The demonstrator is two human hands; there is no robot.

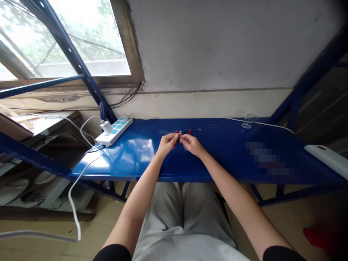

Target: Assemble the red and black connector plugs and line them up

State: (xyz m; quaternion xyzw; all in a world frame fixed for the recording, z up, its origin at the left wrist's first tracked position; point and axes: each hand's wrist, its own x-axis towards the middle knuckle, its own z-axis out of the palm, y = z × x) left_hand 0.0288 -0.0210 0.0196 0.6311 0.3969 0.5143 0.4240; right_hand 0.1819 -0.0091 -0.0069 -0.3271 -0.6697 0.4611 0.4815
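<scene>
Holding a small dark piece (178,140) in the left hand (165,144), over the middle of the blue table (217,159), with thumb and fingers pinched around it. Meeting it from the other side with the right hand (192,144), fingertips bunched right at a pinkish piece (180,133), too small to tell whether gripping it! Just beyond the fingertips: a black piece (185,131) beside a red piece (190,131). Farther right, a tiny pink bit (199,129), then a neat row of small pegs (213,126). Over near the wall, a clear cup (247,125); away at the left end, a white power strip (108,138).
</scene>
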